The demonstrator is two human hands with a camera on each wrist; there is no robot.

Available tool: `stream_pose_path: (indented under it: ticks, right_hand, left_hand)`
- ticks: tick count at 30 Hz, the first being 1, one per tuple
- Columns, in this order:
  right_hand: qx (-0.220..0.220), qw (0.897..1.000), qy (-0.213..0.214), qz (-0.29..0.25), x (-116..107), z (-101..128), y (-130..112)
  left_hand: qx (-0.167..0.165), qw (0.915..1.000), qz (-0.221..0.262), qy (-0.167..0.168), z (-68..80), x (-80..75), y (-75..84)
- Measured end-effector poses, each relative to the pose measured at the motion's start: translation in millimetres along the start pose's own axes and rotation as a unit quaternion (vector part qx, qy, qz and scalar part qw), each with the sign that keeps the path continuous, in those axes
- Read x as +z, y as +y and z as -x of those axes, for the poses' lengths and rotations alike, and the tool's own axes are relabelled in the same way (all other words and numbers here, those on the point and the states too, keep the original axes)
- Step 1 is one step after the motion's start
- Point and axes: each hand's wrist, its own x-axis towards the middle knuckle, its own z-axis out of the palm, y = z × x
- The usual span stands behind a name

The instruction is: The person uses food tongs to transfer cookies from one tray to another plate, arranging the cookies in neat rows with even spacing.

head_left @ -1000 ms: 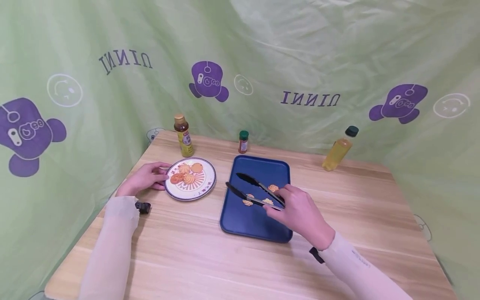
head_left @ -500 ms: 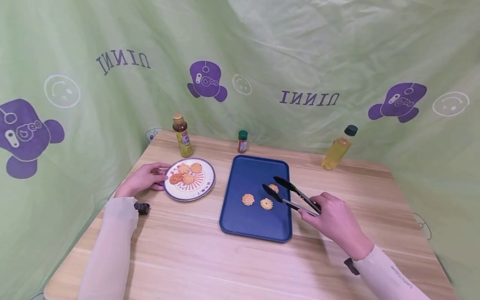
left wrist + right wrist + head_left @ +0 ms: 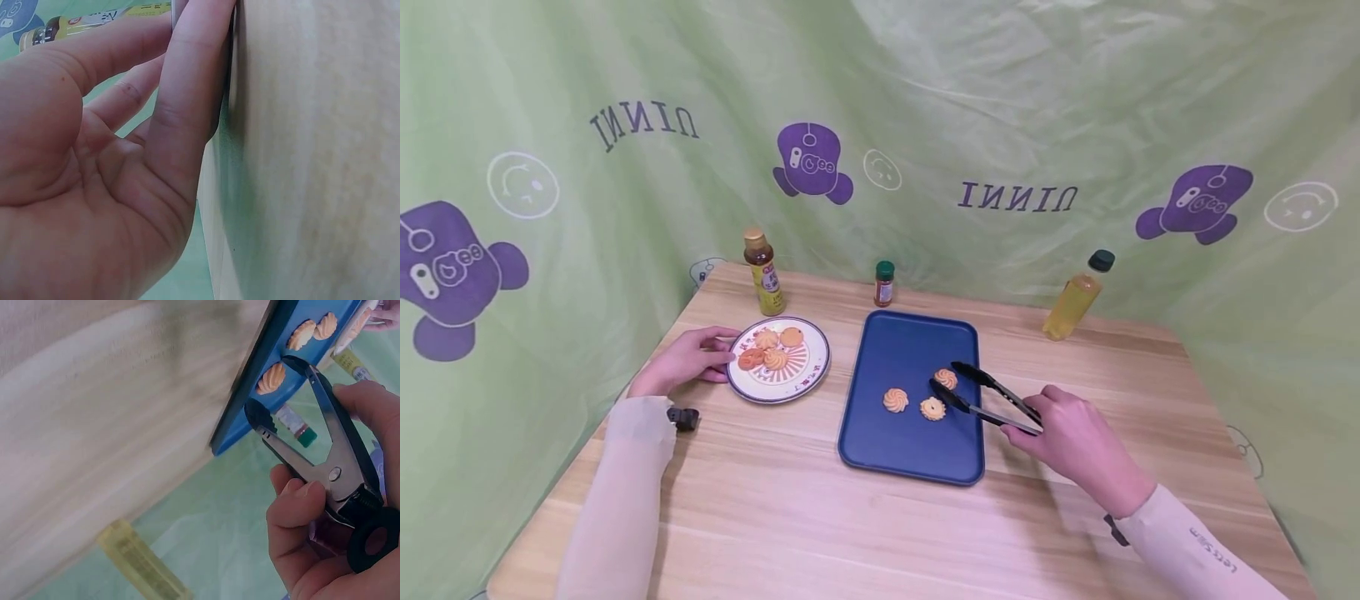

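Note:
My right hand (image 3: 1078,442) grips a pair of black-tipped metal tongs (image 3: 337,444), their arms spread apart. The tong tips reach over the right side of a blue tray (image 3: 880,450), close about one swirl cookie (image 3: 945,379). Two more cookies lie on the tray: a swirl one (image 3: 895,400) at left and a scalloped one (image 3: 932,408) nearer the front. My left hand (image 3: 688,362) holds the left rim of a white patterned plate (image 3: 797,379), which bears several cookies (image 3: 776,358). In the left wrist view, the fingers (image 3: 181,106) reach to the plate's edge, mostly hiding it.
Behind the plate stands a yellow-labelled sauce bottle (image 3: 766,275). A small green-capped spice jar (image 3: 883,285) is behind the tray. At the back right is a bottle of yellow oil (image 3: 1072,304). A green printed curtain (image 3: 925,100) hangs past the wooden table (image 3: 820,525).
The right hand has moved right with the tongs, from over the tray's middle to its right side; in the last half second the tips shift slightly. The left hand stays at the plate.

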Motion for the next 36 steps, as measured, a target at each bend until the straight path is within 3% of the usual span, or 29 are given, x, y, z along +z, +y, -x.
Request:
stream_pose_path:
  ticks: [8, 19, 36]
  right_hand:
    - [0.03, 0.999, -0.024, -0.003, -1.6, -0.7, 0.7]
    - [0.062, 0.997, -0.02, -0.032, -1.0, 1.7, -2.9]
    - [0.052, 0.998, -0.009, -0.024, -0.3, 1.3, -5.7]
  left_hand:
    - [0.001, 1.0, -0.001, 0.002, 0.9, 0.0, 1.0]
    - [0.003, 1.0, 0.0, 0.004, 1.8, 0.5, 4.0]
    - [-0.005, 1.0, 0.008, 0.001, 3.5, 0.4, 4.1]
